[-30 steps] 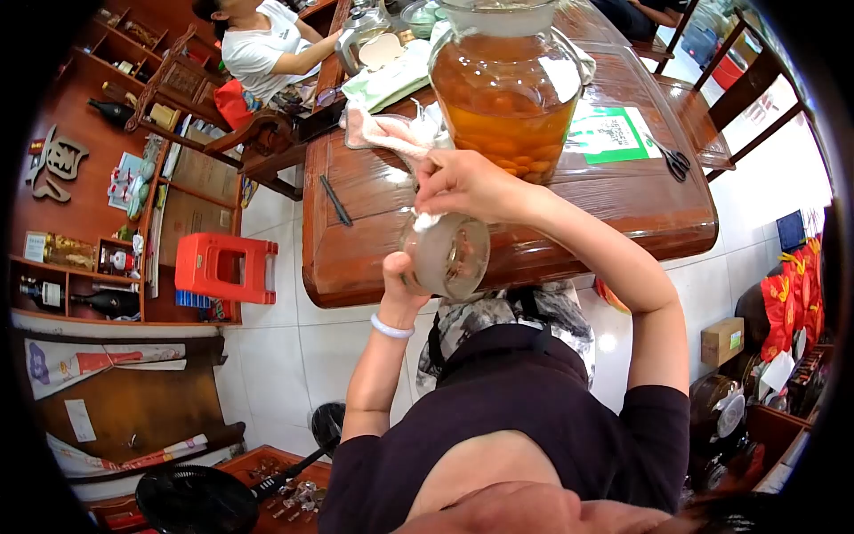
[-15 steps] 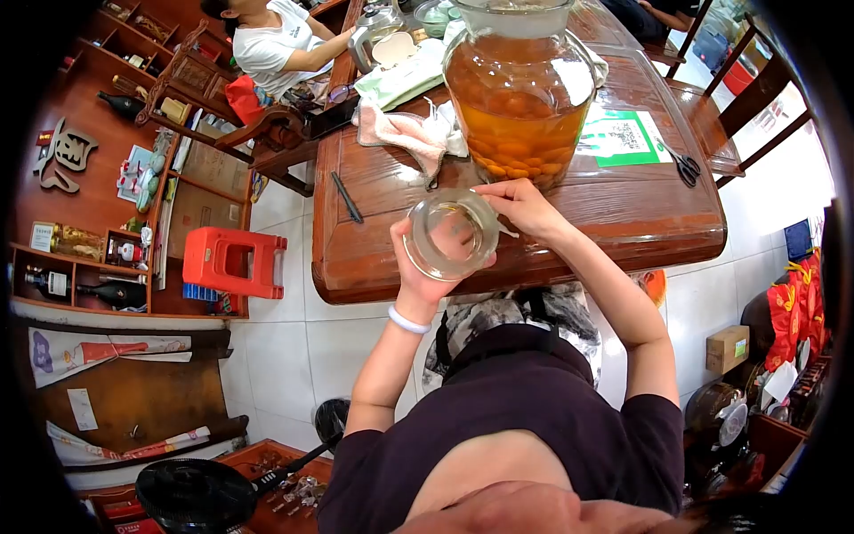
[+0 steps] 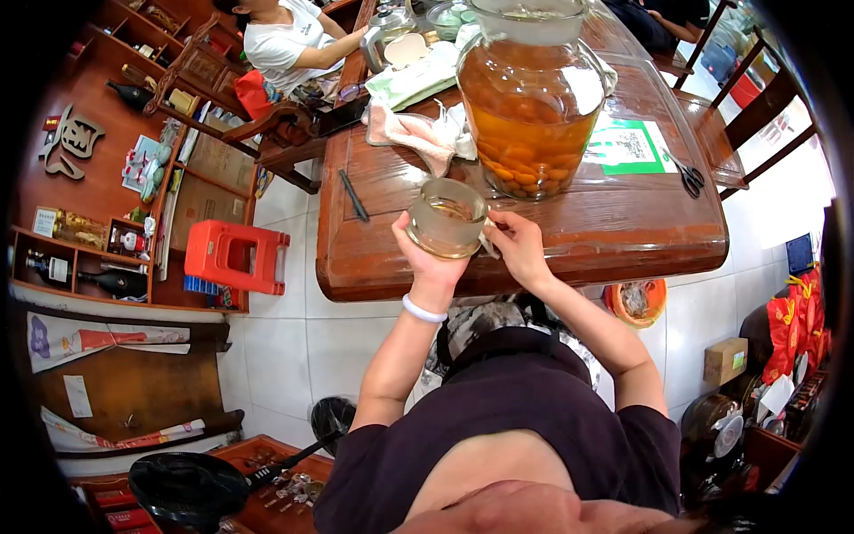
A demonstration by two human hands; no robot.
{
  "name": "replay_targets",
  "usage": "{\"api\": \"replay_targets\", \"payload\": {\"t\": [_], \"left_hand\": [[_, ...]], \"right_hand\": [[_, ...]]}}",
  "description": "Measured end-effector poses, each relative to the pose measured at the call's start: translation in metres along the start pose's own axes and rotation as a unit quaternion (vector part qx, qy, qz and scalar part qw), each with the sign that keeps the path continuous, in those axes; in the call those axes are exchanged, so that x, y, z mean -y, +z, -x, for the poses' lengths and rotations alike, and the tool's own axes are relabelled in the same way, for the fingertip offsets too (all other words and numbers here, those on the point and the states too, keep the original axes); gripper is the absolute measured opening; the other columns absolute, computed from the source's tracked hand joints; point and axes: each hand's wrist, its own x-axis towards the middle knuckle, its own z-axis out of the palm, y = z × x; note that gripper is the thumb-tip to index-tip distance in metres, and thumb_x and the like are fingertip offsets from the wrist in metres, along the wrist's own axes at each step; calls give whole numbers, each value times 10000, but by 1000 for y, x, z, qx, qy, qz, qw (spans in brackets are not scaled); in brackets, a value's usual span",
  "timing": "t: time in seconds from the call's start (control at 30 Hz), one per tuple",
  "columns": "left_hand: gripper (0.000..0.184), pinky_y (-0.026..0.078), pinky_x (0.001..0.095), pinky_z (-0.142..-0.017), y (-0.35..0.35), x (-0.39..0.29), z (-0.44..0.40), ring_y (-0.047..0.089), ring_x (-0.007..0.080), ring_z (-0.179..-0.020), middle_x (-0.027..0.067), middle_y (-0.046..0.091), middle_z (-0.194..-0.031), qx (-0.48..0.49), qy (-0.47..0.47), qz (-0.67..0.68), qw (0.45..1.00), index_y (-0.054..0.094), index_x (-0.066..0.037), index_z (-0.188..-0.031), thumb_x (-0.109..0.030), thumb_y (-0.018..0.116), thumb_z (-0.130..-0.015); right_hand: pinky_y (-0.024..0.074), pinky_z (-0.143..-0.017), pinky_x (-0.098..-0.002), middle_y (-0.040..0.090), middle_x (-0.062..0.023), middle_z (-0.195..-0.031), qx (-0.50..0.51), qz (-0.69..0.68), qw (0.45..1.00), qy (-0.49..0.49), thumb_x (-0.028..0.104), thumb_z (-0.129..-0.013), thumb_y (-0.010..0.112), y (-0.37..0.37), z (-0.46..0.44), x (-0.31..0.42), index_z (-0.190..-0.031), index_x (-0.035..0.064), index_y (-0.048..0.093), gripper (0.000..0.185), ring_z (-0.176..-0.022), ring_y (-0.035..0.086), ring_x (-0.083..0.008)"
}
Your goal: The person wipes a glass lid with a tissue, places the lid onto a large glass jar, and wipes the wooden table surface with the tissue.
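My left hand [image 3: 429, 258] is wrapped round a hollow glass jar lid [image 3: 447, 221] with a frosted wall, held above the table's front edge. Beside it, my right hand [image 3: 523, 249] pinches a small whitish tissue or cloth [image 3: 488, 245] against the lid's right side. Behind my hands stands a large glass jar [image 3: 532, 116] of amber liquid, with orange-brown fruit-like pieces settled at its bottom. The jar's frosted neck [image 3: 532, 28] is partly cut off by the top of the view.
On the wooden table [image 3: 391, 258] lie a dark pen [image 3: 353, 196], a pink towel [image 3: 414, 133], a green-and-white card [image 3: 632, 147] and scissors [image 3: 687, 175]. Another person [image 3: 289, 44] sits at the far left. A red stool [image 3: 237, 257] and an orange bin [image 3: 636, 303] stand on the floor.
My left hand has tilted the lid, so its frosted side wall now shows more. My right hand has moved down from the rim to the lid's lower right side.
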Motion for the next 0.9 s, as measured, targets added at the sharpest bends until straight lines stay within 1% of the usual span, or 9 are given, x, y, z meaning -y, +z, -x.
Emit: {"api": "replay_targets", "payload": {"t": [0.1,0.23,0.37,0.43,0.53,0.57,0.63,0.73,0.9], "left_hand": [[555,389,420,-886,3,3,-1,488,278,-1022,109,525,-1106,-10,54,-13,998,504,-79,-1120,-492,378,-771],[488,413,403,-834,4,3,0,514,256,-942,86,555,-1022,-33,108,-38,993,525,-77,-1053,-460,383,-785],[458,431,376,-796,-2,3,-1,532,231,-883,76,571,-966,-79,136,-72,985,534,-71,-1022,-438,387,-791],[466,436,362,-769,-1,3,3,532,221,-877,79,569,-944,-72,145,-93,982,534,-66,-1016,-442,381,-787],[466,417,351,-788,-2,-2,13,520,208,-870,82,558,-958,-34,140,-137,980,531,-51,-1005,-424,363,-783],[453,423,353,-783,0,-3,19,526,214,-882,83,564,-953,-11,132,-154,979,536,-50,-996,-412,372,-779],[448,433,378,-777,2,-9,25,535,225,-889,79,573,-958,-46,104,-161,980,543,-63,-1000,-413,396,-761],[467,430,440,-807,23,-38,31,545,238,-888,79,574,-982,-101,65,-120,985,544,-95,-1040,-427,435,-729],[474,404,380,-881,113,-77,29,499,210,-1028,58,540,-1091,75,229,-245,939,515,-85,-1080,-423,459,-753]], "right_hand": [[469,-587,-225,611,-98,-788,-55,-68,996,5,10,-740,637,11,15,0,-895,-61,554,190,-692,584,-103],[476,-562,-240,577,-85,-777,-68,-28,991,-110,-24,-712,655,18,27,9,-812,-31,554,142,-669,584,-130],[468,-519,-271,576,-103,-742,-28,126,936,-328,-21,-685,651,23,31,29,-759,0,573,110,-610,578,-216],[465,-519,-270,574,-100,-741,-11,113,942,-317,-16,-690,650,24,31,32,-768,-8,577,108,-619,578,-196],[471,-567,-238,587,-93,-797,60,0,977,-204,-21,-690,665,24,37,48,-834,-17,603,157,-673,577,-143],[472,-578,-230,591,-97,-818,53,-14,965,-255,-22,-690,656,24,37,57,-865,-14,610,181,-681,580,-151],[474,-580,-233,591,-100,-844,19,80,930,-359,-28,-682,643,6,31,68,-886,-11,611,207,-692,583,-160],[473,-599,-299,565,-112,-846,-28,213,925,-312,-29,-683,603,-38,18,55,-889,11,618,210,-721,573,-242],[444,-659,-380,532,-127,-782,-12,384,872,-303,1,-665,590,-71,1,1,-837,15,613,173,-744,528,-302]]}}
